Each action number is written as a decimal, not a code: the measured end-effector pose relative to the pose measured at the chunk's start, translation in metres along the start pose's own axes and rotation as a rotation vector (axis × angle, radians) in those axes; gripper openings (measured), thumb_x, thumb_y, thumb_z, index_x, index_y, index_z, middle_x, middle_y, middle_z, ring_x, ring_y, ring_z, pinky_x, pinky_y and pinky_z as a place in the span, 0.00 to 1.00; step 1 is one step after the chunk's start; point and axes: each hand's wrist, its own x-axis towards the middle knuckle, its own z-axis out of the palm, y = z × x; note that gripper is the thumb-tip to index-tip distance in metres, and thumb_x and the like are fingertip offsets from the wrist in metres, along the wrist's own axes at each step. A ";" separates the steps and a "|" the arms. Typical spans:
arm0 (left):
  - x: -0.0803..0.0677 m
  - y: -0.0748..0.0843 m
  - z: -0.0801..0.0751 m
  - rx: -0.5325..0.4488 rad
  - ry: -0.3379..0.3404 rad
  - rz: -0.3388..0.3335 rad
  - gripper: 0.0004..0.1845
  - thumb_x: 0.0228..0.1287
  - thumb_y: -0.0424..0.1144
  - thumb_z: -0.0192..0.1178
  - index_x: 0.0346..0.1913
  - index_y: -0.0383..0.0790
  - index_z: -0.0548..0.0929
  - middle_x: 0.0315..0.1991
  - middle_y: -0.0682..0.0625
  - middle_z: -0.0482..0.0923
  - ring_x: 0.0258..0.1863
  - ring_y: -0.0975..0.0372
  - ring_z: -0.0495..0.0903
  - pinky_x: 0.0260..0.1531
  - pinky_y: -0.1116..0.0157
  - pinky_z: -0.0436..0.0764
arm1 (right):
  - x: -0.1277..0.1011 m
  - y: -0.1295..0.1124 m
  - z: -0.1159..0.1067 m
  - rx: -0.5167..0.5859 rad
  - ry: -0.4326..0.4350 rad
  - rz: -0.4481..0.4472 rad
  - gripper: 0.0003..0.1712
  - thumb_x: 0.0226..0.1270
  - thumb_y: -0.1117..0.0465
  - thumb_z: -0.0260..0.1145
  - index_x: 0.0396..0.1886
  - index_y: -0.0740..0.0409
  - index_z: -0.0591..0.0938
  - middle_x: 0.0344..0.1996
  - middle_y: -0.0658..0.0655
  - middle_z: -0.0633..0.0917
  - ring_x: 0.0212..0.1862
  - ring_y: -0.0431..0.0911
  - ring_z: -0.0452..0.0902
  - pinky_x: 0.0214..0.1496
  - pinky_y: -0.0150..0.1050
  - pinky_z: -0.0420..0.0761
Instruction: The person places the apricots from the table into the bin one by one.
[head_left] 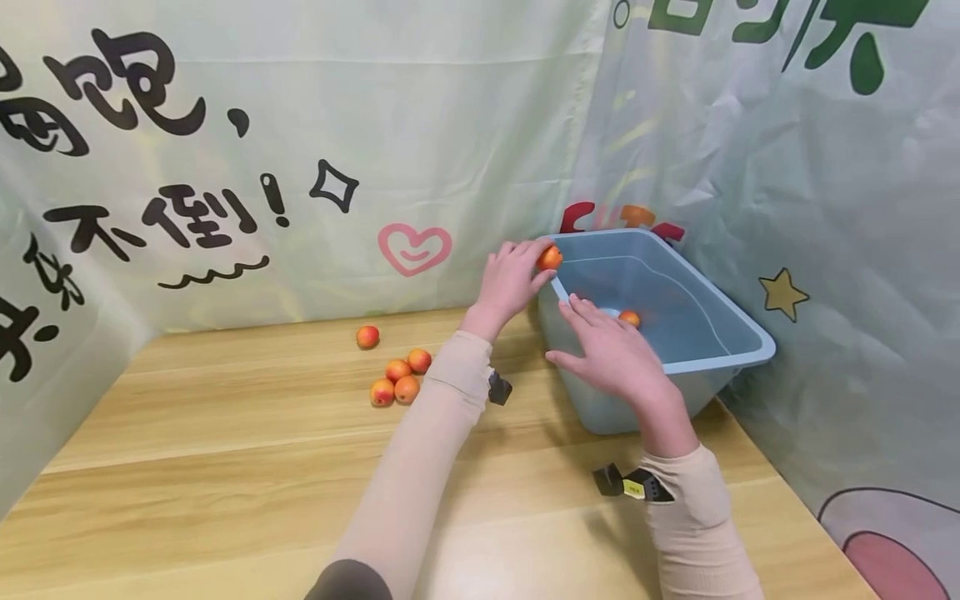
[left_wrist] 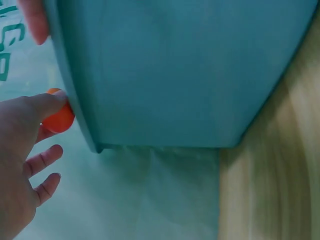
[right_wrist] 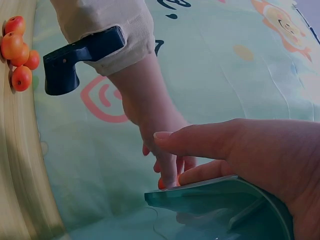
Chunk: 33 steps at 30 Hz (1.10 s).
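Note:
My left hand (head_left: 513, 279) pinches a small orange-red fruit (head_left: 550, 257) at the left rim of a blue-grey plastic tub (head_left: 759, 346). In the left wrist view the thumb lies across this fruit (left_wrist: 59, 119), close beside the tub's rim (left_wrist: 75, 95), while the lower fingers spread away from it. My right hand (head_left: 617, 350) reaches over the near left rim with fingers extended and nothing gripped. Inside the tub lies another fruit (head_left: 629, 318), partly hidden by the right hand. In the right wrist view, the left hand (right_wrist: 162, 130) is beyond the right thumb.
Several more orange-red fruits (head_left: 398, 371) sit in a cluster on the wooden table (head_left: 225, 467), left of my left forearm. One fruit (head_left: 367, 337) lies apart behind them. Printed fabric (head_left: 480, 125) hangs behind the table and on the right, close to the tub.

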 end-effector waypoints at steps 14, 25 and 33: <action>0.008 0.001 0.006 -0.006 0.013 0.004 0.29 0.66 0.55 0.60 0.68 0.56 0.69 0.64 0.58 0.75 0.54 0.58 0.73 0.47 0.62 0.72 | 0.001 -0.001 -0.003 -0.015 0.002 -0.005 0.47 0.69 0.39 0.59 0.78 0.54 0.52 0.78 0.61 0.52 0.78 0.57 0.48 0.73 0.64 0.53; 0.007 0.000 0.007 -0.021 -0.002 0.020 0.28 0.67 0.55 0.58 0.68 0.57 0.69 0.66 0.58 0.74 0.57 0.56 0.74 0.49 0.58 0.75 | 0.000 -0.001 0.000 -0.007 0.015 -0.018 0.47 0.68 0.40 0.60 0.78 0.55 0.53 0.77 0.61 0.54 0.78 0.58 0.49 0.73 0.64 0.54; -0.003 0.000 0.009 -0.016 -0.007 0.011 0.26 0.69 0.55 0.55 0.68 0.56 0.70 0.65 0.57 0.74 0.57 0.57 0.74 0.50 0.58 0.76 | -0.001 -0.001 0.001 -0.017 0.016 -0.016 0.46 0.69 0.41 0.59 0.77 0.56 0.54 0.77 0.62 0.53 0.78 0.58 0.48 0.73 0.63 0.54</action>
